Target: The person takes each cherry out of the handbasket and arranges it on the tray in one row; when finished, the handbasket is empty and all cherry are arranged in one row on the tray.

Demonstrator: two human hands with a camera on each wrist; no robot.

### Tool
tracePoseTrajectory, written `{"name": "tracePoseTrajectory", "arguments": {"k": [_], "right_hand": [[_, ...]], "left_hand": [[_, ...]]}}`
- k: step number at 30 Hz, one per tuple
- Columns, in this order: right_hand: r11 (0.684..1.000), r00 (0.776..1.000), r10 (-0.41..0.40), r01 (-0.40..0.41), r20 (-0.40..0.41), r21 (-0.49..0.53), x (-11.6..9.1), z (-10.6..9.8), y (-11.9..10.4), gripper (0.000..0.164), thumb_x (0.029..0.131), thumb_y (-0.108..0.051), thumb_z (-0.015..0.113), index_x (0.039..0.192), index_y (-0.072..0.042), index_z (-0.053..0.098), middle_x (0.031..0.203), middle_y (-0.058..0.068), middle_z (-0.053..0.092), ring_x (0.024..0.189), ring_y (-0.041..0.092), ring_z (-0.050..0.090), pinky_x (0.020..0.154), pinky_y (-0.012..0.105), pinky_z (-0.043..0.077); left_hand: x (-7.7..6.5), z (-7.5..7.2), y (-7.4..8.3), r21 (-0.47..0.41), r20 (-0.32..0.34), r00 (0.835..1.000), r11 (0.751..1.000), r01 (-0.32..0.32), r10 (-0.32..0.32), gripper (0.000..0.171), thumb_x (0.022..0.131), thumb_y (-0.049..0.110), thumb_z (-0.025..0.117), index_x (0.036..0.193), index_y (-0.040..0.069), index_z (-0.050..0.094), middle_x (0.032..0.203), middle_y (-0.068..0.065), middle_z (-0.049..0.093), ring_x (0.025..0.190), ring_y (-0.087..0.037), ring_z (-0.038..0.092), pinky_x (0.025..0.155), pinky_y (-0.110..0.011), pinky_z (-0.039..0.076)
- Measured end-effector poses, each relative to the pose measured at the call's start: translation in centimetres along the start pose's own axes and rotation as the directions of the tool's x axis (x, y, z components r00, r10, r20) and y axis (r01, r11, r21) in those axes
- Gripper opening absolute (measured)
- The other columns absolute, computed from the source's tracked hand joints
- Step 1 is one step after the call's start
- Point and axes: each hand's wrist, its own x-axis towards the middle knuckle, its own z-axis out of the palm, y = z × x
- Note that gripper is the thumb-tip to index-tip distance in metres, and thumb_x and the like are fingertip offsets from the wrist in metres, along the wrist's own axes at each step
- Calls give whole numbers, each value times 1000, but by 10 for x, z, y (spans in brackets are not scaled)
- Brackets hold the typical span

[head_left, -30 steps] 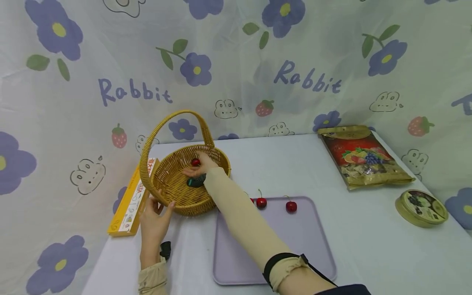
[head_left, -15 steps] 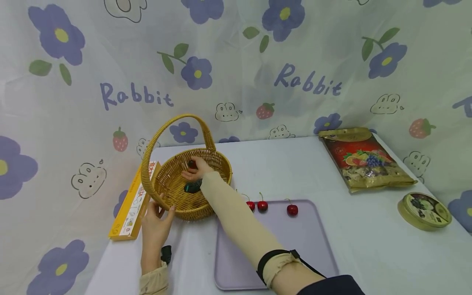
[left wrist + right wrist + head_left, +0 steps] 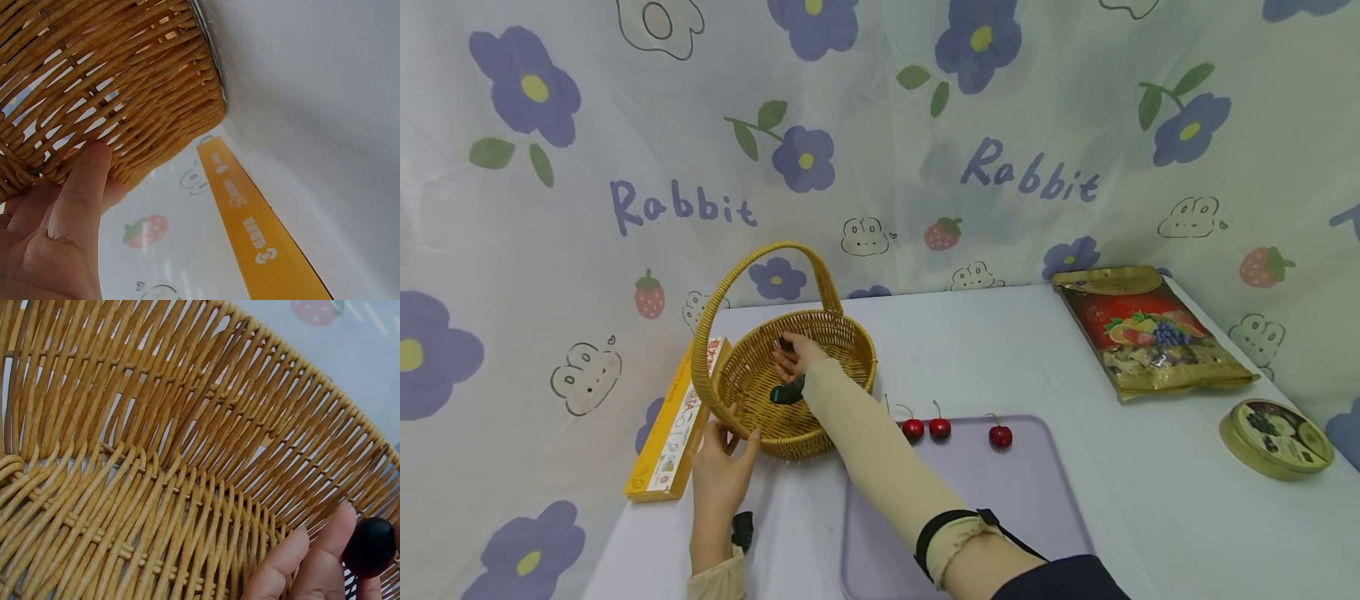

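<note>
A wicker basket (image 3: 790, 448) with a tall arched handle stands at the left of the table, tilted towards me. My left hand (image 3: 721, 471) grips its near-left rim, the thumb (image 3: 84, 187) lying against the woven outside. Inside the basket, above its floor, my right hand (image 3: 805, 353) pinches a dark red cherry (image 3: 370, 548), which looks nearly black in the right wrist view. Along the far edge of a lilac tray (image 3: 1000, 517) sit three visible cherries with stems: one (image 3: 913, 430) beside the right forearm, another (image 3: 940, 428) close by, a third (image 3: 1000, 437) further right. Another stem shows behind the forearm.
Left of the basket lies a long yellow box (image 3: 673, 437), partly behind it. A red and gold food bag (image 3: 1150, 333) lies at the back right, with a round gold tin (image 3: 1273, 437) nearer me. A patterned curtain (image 3: 880, 167) hangs behind the table.
My right hand has shifted slightly left within the basket, the cherry turning from bright red to mostly dark in view. My left hand keeps its hold on the rim. The head view has tipped slightly upward.
</note>
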Motion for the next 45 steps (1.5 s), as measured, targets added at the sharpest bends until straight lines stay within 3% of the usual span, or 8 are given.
{"name": "tracePoseTrajectory", "arguments": {"k": [5,9,18,22,27,31,36,45], "right_hand": [[1000,998,8,-8,55,10,3,-1,-7,21,98,-28,56,111,-12,63,77,3,57,68,12,50,75,31,42],[999,994,38,-41,102,31,1,1,-12,15,96,-28,60,102,-14,63,78,2,58,66,9,49,74,28,43],[999,958,-20,12,287,31,-29,3,-13,6,95,-24,63,98,-20,66,96,3,64,60,4,46,67,23,45],[997,931,-77,80,358,7,-49,-5,-21,18,97,-24,60,115,-22,62,92,1,64,56,5,42,64,22,44],[987,915,-156,163,373,13,-66,-27,-39,34,100,-23,56,133,-24,52,96,1,63,50,3,40,60,20,43],[981,907,-195,180,372,76,-75,-51,-54,29,100,-21,55,128,-24,53,99,4,63,43,1,37,57,18,43],[963,879,-268,237,394,127,-95,-83,-70,23,102,-19,50,124,-22,52,104,8,63,41,-2,34,54,15,42],[898,829,-413,440,377,15,-143,-147,-88,17,103,-13,45,116,-22,53,99,4,67,43,-2,31,52,13,37]], "left_hand": [[2,3,-2,2,-33,998,998,-60,60,47,91,13,66,131,-2,46,143,-17,51,125,-37,56,94,-34,45],[3,3,-1,10,-26,999,999,-47,47,46,91,14,66,130,-1,47,145,-16,50,125,-37,56,94,-35,46],[-3,0,-1,22,-3,1000,1000,-18,18,54,92,17,65,139,2,43,140,-23,52,127,-40,54,96,-40,46],[-2,0,-2,15,-6,999,999,-39,39,53,92,16,65,138,1,43,139,-23,52,127,-40,53,96,-39,46],[1,0,-2,0,-8,999,999,-50,50,53,92,17,65,138,2,43,141,-19,52,130,-39,51,98,-41,46],[0,-2,-3,-7,2,999,999,-41,41,56,92,17,66,140,3,42,140,-18,52,132,-40,49,99,-43,46],[0,-2,-4,1,5,999,999,-33,33,54,93,19,66,138,2,43,145,-15,50,130,-40,50,98,-44,47],[2,-1,-6,-32,-1,999,999,-41,41,52,93,19,66,137,2,44,147,-12,49,135,-35,46,102,-42,45]]}}
